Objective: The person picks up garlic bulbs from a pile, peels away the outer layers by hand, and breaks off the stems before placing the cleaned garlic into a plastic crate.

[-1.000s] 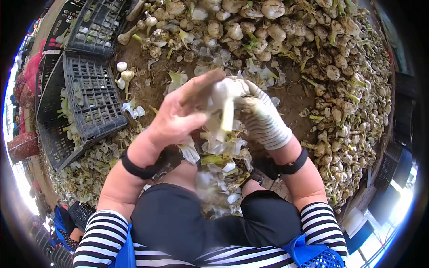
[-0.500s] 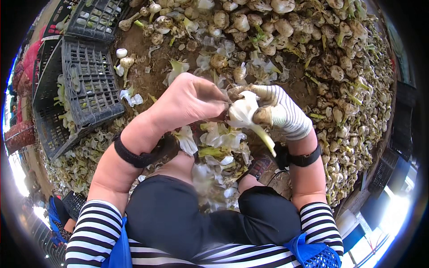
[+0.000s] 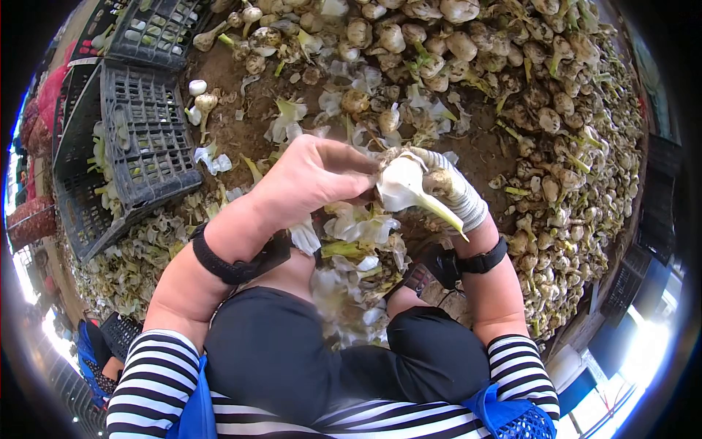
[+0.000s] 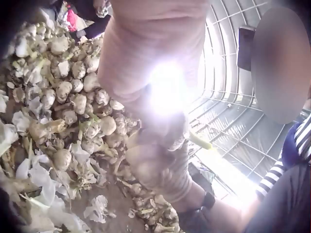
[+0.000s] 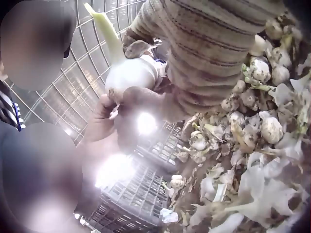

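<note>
A white garlic bulb (image 3: pixel 401 183) with a green-tipped stem slanting down to the right is between the hands in the head view. The right hand (image 3: pixel 455 192), in a striped, soiled glove, grips it from the right. From the left the bare left hand (image 3: pixel 316 174) reaches the bulb, thumb and fingertips together at its side. In the right wrist view the bulb (image 5: pixel 131 75) stands stem up, gloved fingers (image 5: pixel 146 99) around it and the bare left fingertips (image 5: pixel 104 114) at its root end. Glare hides part of the left hand (image 4: pixel 155 53) in the left wrist view.
Unpeeled garlic (image 3: pixel 559 183) lies heaped at the right and top. Dark plastic crates (image 3: pixel 150 132) holding garlic stand at the left. Loose white skins (image 3: pixel 358 223) lie on the soil below the hands and between the knees. A few bulbs (image 3: pixel 207 102) lie beside the crates.
The bulb, blurred with its stem pointing down a second ago, now shows clearly with its stem slanting right. Since half a second ago, the gloved hand has turned slightly and the left hand has shifted slightly.
</note>
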The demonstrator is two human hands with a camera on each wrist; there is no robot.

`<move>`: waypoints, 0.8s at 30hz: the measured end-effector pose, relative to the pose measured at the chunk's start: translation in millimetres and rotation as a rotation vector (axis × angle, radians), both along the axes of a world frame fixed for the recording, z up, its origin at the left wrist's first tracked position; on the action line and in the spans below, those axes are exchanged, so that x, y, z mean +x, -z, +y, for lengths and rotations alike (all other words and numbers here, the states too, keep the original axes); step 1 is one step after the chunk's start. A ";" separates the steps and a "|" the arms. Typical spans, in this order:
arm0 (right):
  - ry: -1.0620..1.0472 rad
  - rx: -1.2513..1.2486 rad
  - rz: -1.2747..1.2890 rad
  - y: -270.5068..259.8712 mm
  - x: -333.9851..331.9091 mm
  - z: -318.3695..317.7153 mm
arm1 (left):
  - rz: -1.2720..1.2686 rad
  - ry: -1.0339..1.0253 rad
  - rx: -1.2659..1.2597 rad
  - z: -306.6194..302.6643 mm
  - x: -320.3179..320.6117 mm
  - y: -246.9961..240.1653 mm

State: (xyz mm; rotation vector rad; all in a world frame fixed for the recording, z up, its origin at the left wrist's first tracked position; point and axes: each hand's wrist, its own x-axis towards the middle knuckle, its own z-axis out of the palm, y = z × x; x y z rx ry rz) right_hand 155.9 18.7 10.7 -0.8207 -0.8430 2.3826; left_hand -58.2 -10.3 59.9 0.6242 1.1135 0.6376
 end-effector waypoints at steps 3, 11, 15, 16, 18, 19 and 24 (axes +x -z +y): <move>0.021 0.011 0.023 -2.1 -0.7 2.2 | 0.020 0.022 0.057 -2.3 -0.8 3.7; -0.093 0.262 -0.171 1.6 9.0 2.3 | 0.409 0.261 0.377 -4.5 -1.1 0.2; -0.176 0.281 -0.214 -0.5 11.4 4.7 | 0.636 0.362 0.699 -5.0 2.4 7.3; -0.172 0.163 -0.191 0.7 15.1 3.1 | 0.675 0.386 0.723 -4.1 3.7 8.8; -0.086 0.278 0.002 4.5 11.4 -1.7 | 0.540 0.198 0.497 -0.6 2.9 32.2; -0.030 0.244 0.080 2.7 7.9 -4.0 | 0.399 0.017 0.272 2.4 1.7 42.7; 0.169 0.227 -0.002 -14.5 -2.1 -2.2 | -0.032 -0.139 -0.126 7.3 -7.5 45.0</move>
